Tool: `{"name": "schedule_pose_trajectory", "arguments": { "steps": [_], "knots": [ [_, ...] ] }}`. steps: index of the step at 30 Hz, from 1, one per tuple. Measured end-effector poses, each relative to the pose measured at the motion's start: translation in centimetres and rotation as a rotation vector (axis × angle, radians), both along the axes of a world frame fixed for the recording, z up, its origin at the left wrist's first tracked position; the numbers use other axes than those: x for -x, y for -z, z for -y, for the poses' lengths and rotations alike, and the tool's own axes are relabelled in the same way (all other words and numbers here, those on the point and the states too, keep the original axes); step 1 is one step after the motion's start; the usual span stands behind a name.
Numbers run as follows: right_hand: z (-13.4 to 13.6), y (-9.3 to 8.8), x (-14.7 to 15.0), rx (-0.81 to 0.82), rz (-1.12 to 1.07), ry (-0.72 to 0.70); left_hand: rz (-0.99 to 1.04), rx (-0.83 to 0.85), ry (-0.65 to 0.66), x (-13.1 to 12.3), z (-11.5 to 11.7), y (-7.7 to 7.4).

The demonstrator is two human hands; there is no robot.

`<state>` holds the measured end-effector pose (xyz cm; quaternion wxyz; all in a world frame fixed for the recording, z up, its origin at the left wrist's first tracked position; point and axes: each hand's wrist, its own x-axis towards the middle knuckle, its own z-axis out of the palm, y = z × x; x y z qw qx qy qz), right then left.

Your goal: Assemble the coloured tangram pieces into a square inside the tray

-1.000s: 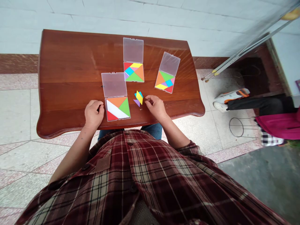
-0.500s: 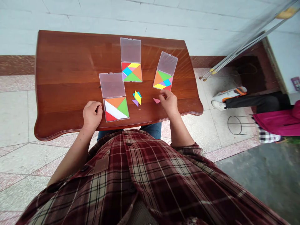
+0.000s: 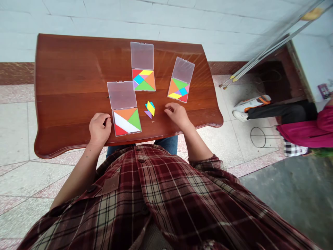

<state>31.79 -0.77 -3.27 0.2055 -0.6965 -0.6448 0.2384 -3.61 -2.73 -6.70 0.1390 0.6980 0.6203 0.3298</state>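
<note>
At left on the tabletop, left hand has fingers curled just beside the open near box, which contains orange, green and red pieces along a white strip; cannot tell whether its grip encloses anything. Rightward, an open, filled rear box lies farther back, with a loose purple triangle and a yellow piece overlapping a blue piece nearer the body. Right hand has bent fingers, grip contents hidden, near the open, filled right box.
</note>
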Motion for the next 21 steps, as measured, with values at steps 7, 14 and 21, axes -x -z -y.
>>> {"name": "schedule_pose_trajectory", "arguments": {
  "steps": [7,14,21],
  "knots": [
    [-1.8,-0.9,5.5,0.085,0.189,-0.153,0.001,0.022,-0.004,-0.2,0.1,-0.4],
    [-1.7,-0.5,5.9,0.144,0.305,-0.162,-0.001,0.015,0.003,-0.2,0.1,-0.2],
    [-1.6,-1.2,6.0,0.139,0.352,-0.161,-0.010,0.021,0.003,-0.1,0.2,0.0]
  ]
}}
